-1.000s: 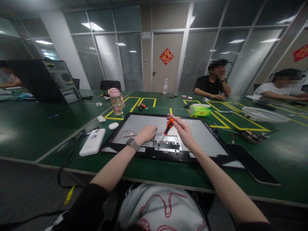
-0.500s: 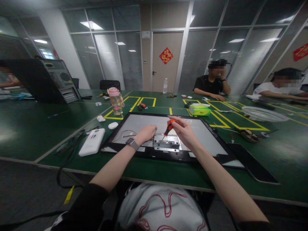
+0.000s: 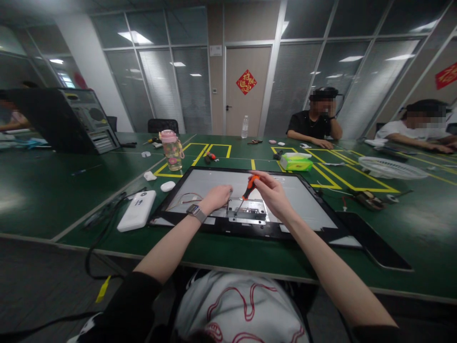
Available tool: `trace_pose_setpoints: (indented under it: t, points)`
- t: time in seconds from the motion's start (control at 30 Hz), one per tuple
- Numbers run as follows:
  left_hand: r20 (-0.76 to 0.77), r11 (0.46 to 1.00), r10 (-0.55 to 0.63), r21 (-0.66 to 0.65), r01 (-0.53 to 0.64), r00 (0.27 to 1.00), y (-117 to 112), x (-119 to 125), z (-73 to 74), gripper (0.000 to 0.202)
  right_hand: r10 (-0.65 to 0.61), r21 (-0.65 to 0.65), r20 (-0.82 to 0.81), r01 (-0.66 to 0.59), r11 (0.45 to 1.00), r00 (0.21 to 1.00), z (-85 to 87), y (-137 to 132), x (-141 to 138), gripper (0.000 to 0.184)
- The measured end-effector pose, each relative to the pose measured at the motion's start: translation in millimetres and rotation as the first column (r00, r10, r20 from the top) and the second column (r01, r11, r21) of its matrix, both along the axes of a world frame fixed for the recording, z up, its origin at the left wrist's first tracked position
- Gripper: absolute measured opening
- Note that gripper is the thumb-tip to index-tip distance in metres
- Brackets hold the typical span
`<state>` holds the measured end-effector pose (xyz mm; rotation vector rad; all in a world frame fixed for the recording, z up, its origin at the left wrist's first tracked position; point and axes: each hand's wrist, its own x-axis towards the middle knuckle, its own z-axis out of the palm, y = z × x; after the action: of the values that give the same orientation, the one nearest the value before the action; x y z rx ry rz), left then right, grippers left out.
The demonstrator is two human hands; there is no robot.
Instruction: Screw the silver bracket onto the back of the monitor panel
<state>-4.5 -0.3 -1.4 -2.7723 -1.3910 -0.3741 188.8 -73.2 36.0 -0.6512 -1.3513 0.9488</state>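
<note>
In the head view, my right hand (image 3: pixel 273 193) grips a screwdriver (image 3: pixel 250 187) by its orange and black handle. The shaft slants down and left to a silver metal bracket (image 3: pixel 246 220), its tip at the bracket's lower left. My left hand (image 3: pixel 218 198), with a watch on the wrist, has its fingers curled together at the bracket's upper left corner; what they pinch, if anything, is hidden. The bracket lies on the pale back of a black-framed display panel (image 3: pixel 300 202). Thin wires (image 3: pixel 183 196) run across the panel left of my left hand.
On the green table (image 3: pixel 200 250) stand a pink-lidded bottle (image 3: pixel 172 150), a white power bank-like block (image 3: pixel 137 210) and a green tissue pack (image 3: pixel 296 162). A black slab (image 3: pixel 374 243) lies right of the panel, a computer case (image 3: pixel 67 121) far left. Two people sit across at right.
The screwdriver handle has shifted very slightly upward and tilted a little in my right hand. My left hand stays in the same place by the bracket.
</note>
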Motion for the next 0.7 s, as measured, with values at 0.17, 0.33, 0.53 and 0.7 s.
trace_pose_setpoints:
  t: [0.17,0.33,0.53,0.7]
  points:
    - [-0.001,1.000,0.004,-0.007,-0.004,1.000,1.4,0.8,-0.2,0.031,0.082,0.019,-0.021,-0.082,0.996,0.996,2.9,-1.6,0.2,0.030]
    - [0.003,1.000,-0.006,-0.002,0.006,1.000,1.0,1.1,0.2,0.029,0.003,0.050,0.065,-0.007,0.999,0.998,0.5,-0.5,2.4,0.034]
    - [-0.001,1.000,-0.014,0.004,0.014,1.000,0.9,1.4,0.1,0.029,-0.156,0.132,0.149,0.136,0.982,0.976,-0.7,0.3,2.5,0.022]
    - [0.000,1.000,-0.006,-0.002,0.006,1.000,-0.1,1.5,0.7,0.030,-0.132,0.118,0.130,0.117,0.986,0.983,-1.9,1.3,2.8,0.018]
